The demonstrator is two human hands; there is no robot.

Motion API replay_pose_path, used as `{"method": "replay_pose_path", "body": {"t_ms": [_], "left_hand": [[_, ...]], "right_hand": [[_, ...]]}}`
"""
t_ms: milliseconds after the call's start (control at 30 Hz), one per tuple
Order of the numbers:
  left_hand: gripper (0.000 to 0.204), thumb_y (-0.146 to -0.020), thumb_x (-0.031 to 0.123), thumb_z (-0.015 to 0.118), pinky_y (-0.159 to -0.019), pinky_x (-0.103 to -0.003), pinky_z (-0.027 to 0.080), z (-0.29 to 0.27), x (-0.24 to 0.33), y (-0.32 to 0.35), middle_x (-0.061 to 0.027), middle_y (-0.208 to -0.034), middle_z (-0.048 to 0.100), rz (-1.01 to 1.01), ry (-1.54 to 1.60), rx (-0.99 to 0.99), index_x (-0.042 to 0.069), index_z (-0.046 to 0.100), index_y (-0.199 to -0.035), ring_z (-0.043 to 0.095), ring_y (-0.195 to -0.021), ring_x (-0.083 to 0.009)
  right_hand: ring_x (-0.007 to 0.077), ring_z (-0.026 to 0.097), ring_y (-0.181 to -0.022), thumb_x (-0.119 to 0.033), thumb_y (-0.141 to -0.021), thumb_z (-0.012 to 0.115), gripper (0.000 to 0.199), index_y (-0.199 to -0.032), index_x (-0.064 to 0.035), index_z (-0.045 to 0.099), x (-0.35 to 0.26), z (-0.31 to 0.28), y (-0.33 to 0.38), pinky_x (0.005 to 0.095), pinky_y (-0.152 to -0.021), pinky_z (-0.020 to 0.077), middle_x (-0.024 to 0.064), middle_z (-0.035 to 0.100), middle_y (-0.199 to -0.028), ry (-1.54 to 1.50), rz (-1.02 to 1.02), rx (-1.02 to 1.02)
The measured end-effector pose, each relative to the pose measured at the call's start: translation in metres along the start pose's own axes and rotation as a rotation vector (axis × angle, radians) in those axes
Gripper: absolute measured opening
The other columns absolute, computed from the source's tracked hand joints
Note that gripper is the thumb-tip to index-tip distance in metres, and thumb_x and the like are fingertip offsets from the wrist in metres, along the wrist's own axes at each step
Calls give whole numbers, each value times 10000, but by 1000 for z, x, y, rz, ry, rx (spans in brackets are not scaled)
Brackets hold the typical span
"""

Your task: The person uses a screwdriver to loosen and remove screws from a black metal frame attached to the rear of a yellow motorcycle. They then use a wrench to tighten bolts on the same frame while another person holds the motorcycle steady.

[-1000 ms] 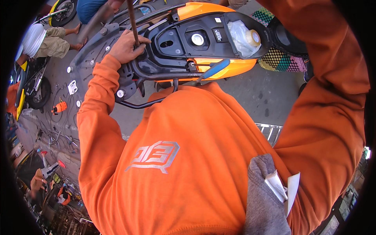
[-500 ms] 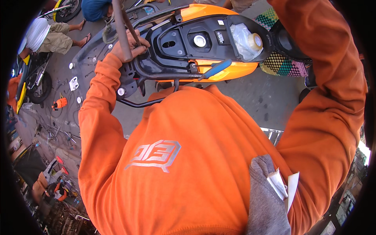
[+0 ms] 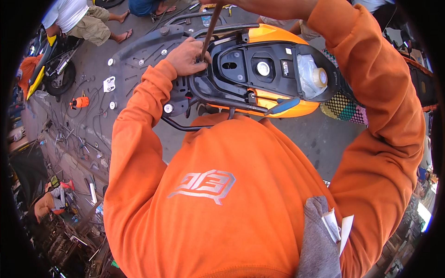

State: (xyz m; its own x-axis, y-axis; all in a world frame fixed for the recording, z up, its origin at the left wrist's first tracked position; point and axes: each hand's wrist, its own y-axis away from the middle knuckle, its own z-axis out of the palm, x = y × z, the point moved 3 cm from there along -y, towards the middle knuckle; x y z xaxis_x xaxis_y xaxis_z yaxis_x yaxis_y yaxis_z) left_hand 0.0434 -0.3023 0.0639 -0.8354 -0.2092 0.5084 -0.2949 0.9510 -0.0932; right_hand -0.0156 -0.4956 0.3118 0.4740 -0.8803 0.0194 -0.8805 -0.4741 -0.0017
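In front of me is a motorcycle with its seat off, with orange side panels (image 3: 274, 33) and a black rear luggage plate (image 3: 134, 65). My left hand (image 3: 187, 56) is closed at the lower end of a brown metal rod (image 3: 212, 28), over the tube frame behind the tail. The rod slants up to the top edge of the picture. My right hand (image 3: 280, 6) is raised there beside the rod's upper end; its fingers are cut off. A screwdriver with a blue handle (image 3: 284, 106) lies across the near panel. A roll of tape (image 3: 320, 77) sits in a clear plastic bag (image 3: 306, 69).
A white bracket (image 3: 109, 84) lies on the luggage plate. An orange tool (image 3: 79, 101) with cables rests on the ground at left, near a yellow and black motorcycle (image 3: 60, 76). A person in beige shorts (image 3: 92, 28) is at upper left. A checkered cloth (image 3: 343, 110) hangs at right.
The view has shifted, so the motorcycle appears farther right and lower. My right hand now shows at the top edge. Two rods showed by my left hand before; now I see one.
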Motion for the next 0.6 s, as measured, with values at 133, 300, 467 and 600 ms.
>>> {"method": "replay_pose_path", "body": {"t_ms": [133, 300, 467, 600], "left_hand": [[246, -925, 326, 668, -950, -401, 380, 6, -5, 0, -60, -865, 654, -31, -48, -11, 105, 775, -935, 558, -884, -251], [208, -941, 262, 652, -955, -399, 385, 7, -4, 0, -61, -863, 656, 5, -44, 15, 100, 777, -980, 568, -946, -258], [173, -934, 222, 666, -990, -425, 387, -1, 1, 0, -49, -858, 642, -40, -25, -40, 103, 756, -1021, 533, -973, -279], [189, -899, 209, 676, -963, -410, 401, -2, 5, -1, -81, -899, 634, -23, -60, -43, 107, 757, -1035, 551, -988, -289]], "right_hand": [[315, 688, -669, -409, -1029, 497, 514, -818, -7, 736, -2, -14, 11, 424, -672, 556, 141, 684, -694, -436, 379, -258], [295, 695, -978, -326, -944, 656, 335, -1182, -98, 714, 3, -30, 16, 403, -818, 558, 133, 723, -1055, 39, -90, 78], [239, 578, -1254, -323, -829, 760, 626, -1403, -160, 571, 10, -20, 15, 412, -966, 478, 71, 585, -1393, 456, -739, 349], [249, 674, -1042, -403, -865, 716, 354, -1069, -114, 728, 8, -14, 10, 432, -935, 464, 61, 719, -1112, 459, -610, 193]]}}
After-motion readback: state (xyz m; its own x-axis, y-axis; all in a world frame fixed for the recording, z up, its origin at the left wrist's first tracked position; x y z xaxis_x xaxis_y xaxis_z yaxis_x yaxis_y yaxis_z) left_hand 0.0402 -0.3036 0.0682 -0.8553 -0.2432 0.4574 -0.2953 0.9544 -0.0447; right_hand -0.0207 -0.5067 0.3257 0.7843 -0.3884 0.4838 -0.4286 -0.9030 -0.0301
